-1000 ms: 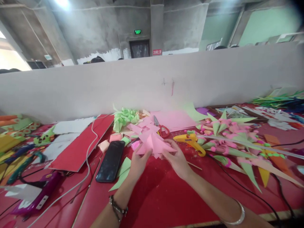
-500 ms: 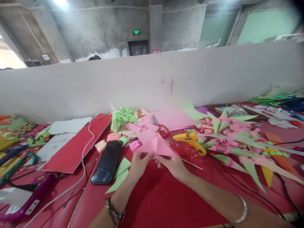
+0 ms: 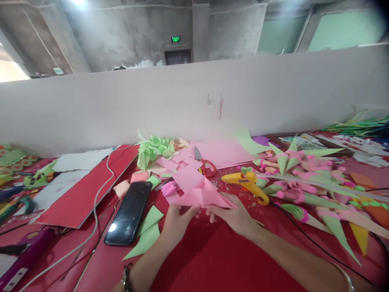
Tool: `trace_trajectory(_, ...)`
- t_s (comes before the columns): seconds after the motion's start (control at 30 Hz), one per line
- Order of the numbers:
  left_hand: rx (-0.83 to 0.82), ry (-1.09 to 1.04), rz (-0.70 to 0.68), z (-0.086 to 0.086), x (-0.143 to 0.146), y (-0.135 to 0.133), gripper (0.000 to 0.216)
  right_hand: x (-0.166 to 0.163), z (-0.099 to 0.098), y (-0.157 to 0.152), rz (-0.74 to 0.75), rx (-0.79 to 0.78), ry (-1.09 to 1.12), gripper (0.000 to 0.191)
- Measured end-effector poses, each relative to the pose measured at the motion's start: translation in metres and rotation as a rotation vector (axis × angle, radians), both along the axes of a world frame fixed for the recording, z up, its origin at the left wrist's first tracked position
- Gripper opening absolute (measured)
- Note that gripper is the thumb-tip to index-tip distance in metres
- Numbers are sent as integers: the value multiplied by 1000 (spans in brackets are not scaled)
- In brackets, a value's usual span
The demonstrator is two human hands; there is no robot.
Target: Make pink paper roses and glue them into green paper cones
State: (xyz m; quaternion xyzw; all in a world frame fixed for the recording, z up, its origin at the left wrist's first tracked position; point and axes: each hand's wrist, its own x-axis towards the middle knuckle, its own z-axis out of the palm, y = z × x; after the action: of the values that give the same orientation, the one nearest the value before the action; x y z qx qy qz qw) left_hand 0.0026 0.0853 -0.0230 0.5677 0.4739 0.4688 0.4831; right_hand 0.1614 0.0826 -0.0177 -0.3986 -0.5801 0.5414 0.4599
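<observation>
A folded pink paper (image 3: 202, 196) is held just above the red table at the centre of the head view. My left hand (image 3: 179, 225) pinches its near left edge between thumb and fingers. On the near right edge my right hand (image 3: 232, 215) grips it the same way. The paper bulges upward in creased folds between the two hands. Right behind it lie flat pink paper squares (image 3: 185, 178) and a small bright pink bundle (image 3: 169, 188). Part of a thin wooden stick (image 3: 258, 222) shows beside my right hand.
Left of my hands lie a black phone (image 3: 129, 215) and green paper pieces (image 3: 146, 235). A yellow glue gun (image 3: 247, 184) and red-handled scissors (image 3: 208, 167) lie behind. Paper cones (image 3: 304, 178) pile up at right. A white cable (image 3: 97, 211) crosses the left; a white partition (image 3: 152, 105) stands behind.
The pink paper has gone from a flatter triangle to a more bent, bulging fold. Both hands have moved slightly lower in view, and the view has shifted a little.
</observation>
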Motion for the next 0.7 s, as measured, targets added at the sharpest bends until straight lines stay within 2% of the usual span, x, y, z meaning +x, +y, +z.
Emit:
trace_trajectory(0.23, 28, 20, -44, 0, 1, -3, 21, 4, 0, 0, 80, -44, 18, 20)
trace_trajectory(0.5, 63, 179, -92, -6, -1, -5, 20, 3, 0, -2, 110, -57, -58, 23)
trace_trajectory(0.7, 104, 154, -232, 1, 1, -7, 16, 3, -3, -5, 124, -22, -75, 17)
